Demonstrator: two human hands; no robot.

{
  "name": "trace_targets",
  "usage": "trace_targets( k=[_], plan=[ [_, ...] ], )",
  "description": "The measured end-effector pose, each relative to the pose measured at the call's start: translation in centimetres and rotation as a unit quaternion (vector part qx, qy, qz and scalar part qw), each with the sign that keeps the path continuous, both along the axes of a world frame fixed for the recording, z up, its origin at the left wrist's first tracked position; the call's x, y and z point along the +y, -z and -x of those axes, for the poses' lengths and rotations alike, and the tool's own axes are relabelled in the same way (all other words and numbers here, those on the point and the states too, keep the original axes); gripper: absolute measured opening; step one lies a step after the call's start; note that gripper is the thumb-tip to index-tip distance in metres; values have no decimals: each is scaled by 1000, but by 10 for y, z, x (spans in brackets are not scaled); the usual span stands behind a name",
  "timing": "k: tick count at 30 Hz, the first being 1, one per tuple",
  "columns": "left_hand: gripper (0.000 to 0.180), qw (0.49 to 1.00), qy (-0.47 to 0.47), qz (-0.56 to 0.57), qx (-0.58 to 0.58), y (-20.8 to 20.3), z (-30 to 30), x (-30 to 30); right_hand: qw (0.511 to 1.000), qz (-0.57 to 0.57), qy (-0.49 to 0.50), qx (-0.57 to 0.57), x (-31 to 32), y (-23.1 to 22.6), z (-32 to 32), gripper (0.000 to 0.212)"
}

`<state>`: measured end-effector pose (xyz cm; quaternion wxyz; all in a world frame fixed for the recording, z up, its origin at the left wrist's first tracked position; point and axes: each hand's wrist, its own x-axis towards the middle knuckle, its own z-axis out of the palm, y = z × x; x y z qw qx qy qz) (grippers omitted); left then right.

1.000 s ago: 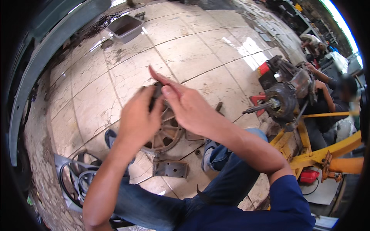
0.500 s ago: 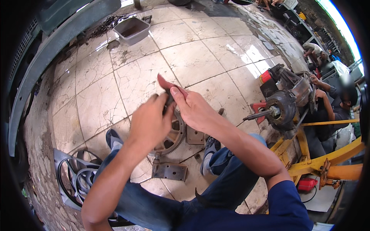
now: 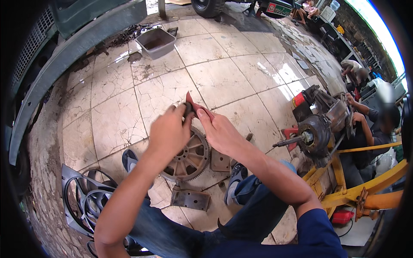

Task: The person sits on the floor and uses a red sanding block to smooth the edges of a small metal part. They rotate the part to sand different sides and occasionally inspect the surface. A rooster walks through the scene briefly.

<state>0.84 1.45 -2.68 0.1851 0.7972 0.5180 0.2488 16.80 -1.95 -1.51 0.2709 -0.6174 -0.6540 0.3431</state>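
A: Head view. Where do the two held things lie?

B: Both lie near the centre of the frame. A small dark piece [image 3: 188, 108] shows at the fingertips of the left hand [image 3: 168, 131]; a red sheet [image 3: 196, 106] extends from the right hand [image 3: 221, 132], its free tip pointing to the upper left.

A: Describe each hand's state.

B: The left hand is curled, thumb and fingers closed about the dark piece, partly blurred. The right hand is closed on the sheet, its thumb laid along it; most of its other fingers are hidden.

A: Which relation governs the figure?

B: The sheet's long axis slants from upper left to lower right, crossing just to the right of the dark piece. The left hand is nearer the piece, the right hand nearer the sheet's lower end. Whether sheet and piece touch cannot be told. The piece's own long axis is unclear.

A: And below?

B: A toothed wheel [image 3: 188, 158] lies flat on the tiled floor [image 3: 163, 90], below the hands in the frame, partly covered by the left hand; neither hand grips it.
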Motion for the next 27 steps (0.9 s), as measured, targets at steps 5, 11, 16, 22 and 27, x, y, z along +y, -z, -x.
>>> trace_targets(
  k=[5,11,16,22,27],
  plan=[
    [26,999,32,38,10,-1,-2,-8,999,31,4,26,-2,4,0,48],
    [25,999,37,10,32,-5,0,-19,997,58,3,44,-4,-3,-1,46],
    [23,998,27,-43,-26,-4,3,-10,1000,-9,-6,21,-9,-10,5,44],
    [23,997,45,-41,-41,-3,-4,-19,998,-53,-5,27,-7,-15,2,42],
    [25,999,35,-5,-24,-2,1,-13,986,-163,-13,14,-7,10,2,42]
  ],
)
